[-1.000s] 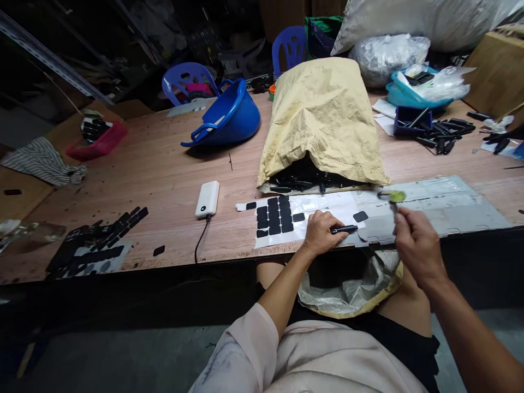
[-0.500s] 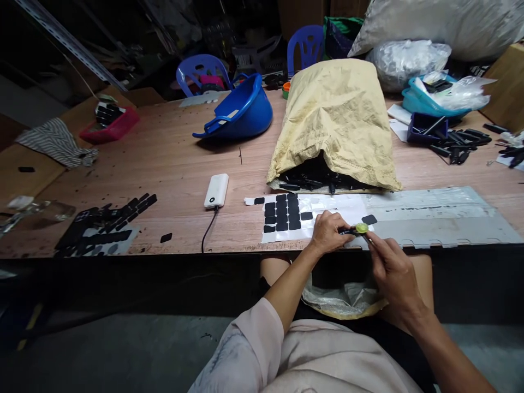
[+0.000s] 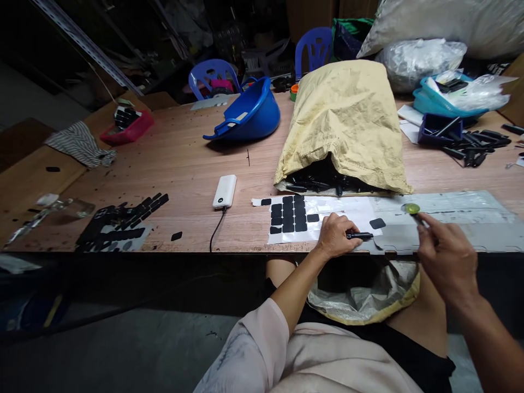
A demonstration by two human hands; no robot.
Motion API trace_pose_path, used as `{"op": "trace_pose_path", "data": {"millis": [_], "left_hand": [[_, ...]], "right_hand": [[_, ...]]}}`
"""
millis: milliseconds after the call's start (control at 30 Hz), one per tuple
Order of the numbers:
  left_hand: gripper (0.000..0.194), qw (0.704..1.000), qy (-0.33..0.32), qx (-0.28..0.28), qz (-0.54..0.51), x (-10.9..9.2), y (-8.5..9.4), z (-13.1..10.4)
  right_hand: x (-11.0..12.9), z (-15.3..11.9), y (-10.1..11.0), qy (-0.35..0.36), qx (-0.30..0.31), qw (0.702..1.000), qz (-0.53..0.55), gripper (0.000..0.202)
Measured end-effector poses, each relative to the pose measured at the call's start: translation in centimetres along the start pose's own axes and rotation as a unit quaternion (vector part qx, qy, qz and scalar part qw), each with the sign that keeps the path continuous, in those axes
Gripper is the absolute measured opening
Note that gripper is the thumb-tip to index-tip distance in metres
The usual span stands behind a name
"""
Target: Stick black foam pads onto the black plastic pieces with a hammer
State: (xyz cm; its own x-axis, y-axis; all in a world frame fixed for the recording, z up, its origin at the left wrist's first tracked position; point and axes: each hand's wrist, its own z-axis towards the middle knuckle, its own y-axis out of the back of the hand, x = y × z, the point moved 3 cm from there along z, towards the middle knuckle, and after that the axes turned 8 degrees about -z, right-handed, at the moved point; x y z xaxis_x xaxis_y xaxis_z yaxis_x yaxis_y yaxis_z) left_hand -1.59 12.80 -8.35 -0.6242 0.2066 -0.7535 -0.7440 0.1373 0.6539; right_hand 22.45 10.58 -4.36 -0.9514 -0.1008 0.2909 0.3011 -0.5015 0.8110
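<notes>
My left hand (image 3: 336, 236) rests at the table's front edge, fingers closed on a slim black pen-shaped piece (image 3: 361, 236) that points right. To the right, my right hand (image 3: 448, 256) grips a thin tool with a round yellow-green head (image 3: 412, 208), held above the grey board (image 3: 458, 221). Its handle is mostly hidden by the fingers. A thin dark strip (image 3: 377, 245) lies just past the tip of the black piece. Beyond it is a loose black rounded patch (image 3: 377, 224). Rows of similar patches (image 3: 289, 213) cover part of a white sheet (image 3: 323, 206) left of my hands.
A yellowish sack (image 3: 344, 114) full of black pieces lies behind the sheet, its mouth facing me. An open bag (image 3: 356, 314) sits on my lap. To the left are a white power bank (image 3: 225, 191) with a cable and a blue basin (image 3: 254, 112).
My right hand has moved right with the yellow-green-headed tool, away from the black piece. My left hand keeps hold of the piece, which now lies along the board. The view has shifted slightly.
</notes>
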Motion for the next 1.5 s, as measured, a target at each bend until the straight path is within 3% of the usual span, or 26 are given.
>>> {"op": "trace_pose_path", "data": {"millis": [133, 233, 533, 667, 733, 833, 900, 967, 1033, 1100, 1267, 1500], "left_hand": [[0.02, 1.0, -0.012, 0.0, 0.015, -0.2, 0.0, -0.1], [0.022, 1.0, -0.016, 0.0, 0.017, -0.1, -0.1, -0.1], [0.019, 0.999, -0.031, -0.009, 0.023, 0.2, 0.0, 0.0], [0.018, 0.993, -0.112, -0.033, -0.005, -0.4, -0.2, -2.0], [0.02, 0.981, -0.19, 0.002, -0.043, -0.6, -1.3, -4.3], [0.024, 0.958, -0.248, 0.129, -0.061, 0.2, -4.2, -8.4], [0.023, 0.968, -0.171, 0.184, -0.026, 1.7, -6.1, -10.0], [0.025, 0.974, -0.017, 0.226, 0.028, 3.5, -7.5, -10.5], [0.03, 0.953, 0.126, 0.266, 0.078, 4.9, -8.2, -10.3], [0.039, 0.93, 0.197, 0.293, 0.106, 5.6, -8.5, -9.9], [0.053, 0.913, 0.201, 0.339, 0.105, 6.3, -9.1, -10.3], [0.04, 0.88, 0.145, 0.438, 0.114, 6.6, -10.4, -11.7]], "right_hand": [[-4.7, 4.8, -2.4, -0.09, 0.067, 0.989, -0.092, 0.034], [-6.3, 6.9, -4.2, -0.112, 0.097, 0.981, -0.129, 0.034], [-5.1, 6.7, -5.9, -0.112, 0.095, 0.968, -0.205, 0.044], [-5.2, 6.7, -6.0, -0.109, 0.095, 0.963, -0.226, 0.042], [-5.2, 6.7, -6.1, -0.107, 0.094, 0.962, -0.233, 0.041], [-5.2, 6.7, -6.1, -0.106, 0.094, 0.961, -0.239, 0.039], [-5.2, 6.7, -6.1, -0.107, 0.098, 0.96, -0.24, 0.039], [-5.2, 6.6, -6.2, -0.108, 0.1, 0.96, -0.239, 0.039], [-5.3, 6.6, -6.3, -0.106, 0.096, 0.961, -0.236, 0.04], [-5.3, 6.6, -6.3, -0.103, 0.09, 0.963, -0.233, 0.04], [-5.1, 6.6, -6.2, -0.104, 0.094, 0.961, -0.237, 0.04], [-4.7, 6.7, -5.8, -0.11, 0.103, 0.959, -0.239, 0.041]]}}
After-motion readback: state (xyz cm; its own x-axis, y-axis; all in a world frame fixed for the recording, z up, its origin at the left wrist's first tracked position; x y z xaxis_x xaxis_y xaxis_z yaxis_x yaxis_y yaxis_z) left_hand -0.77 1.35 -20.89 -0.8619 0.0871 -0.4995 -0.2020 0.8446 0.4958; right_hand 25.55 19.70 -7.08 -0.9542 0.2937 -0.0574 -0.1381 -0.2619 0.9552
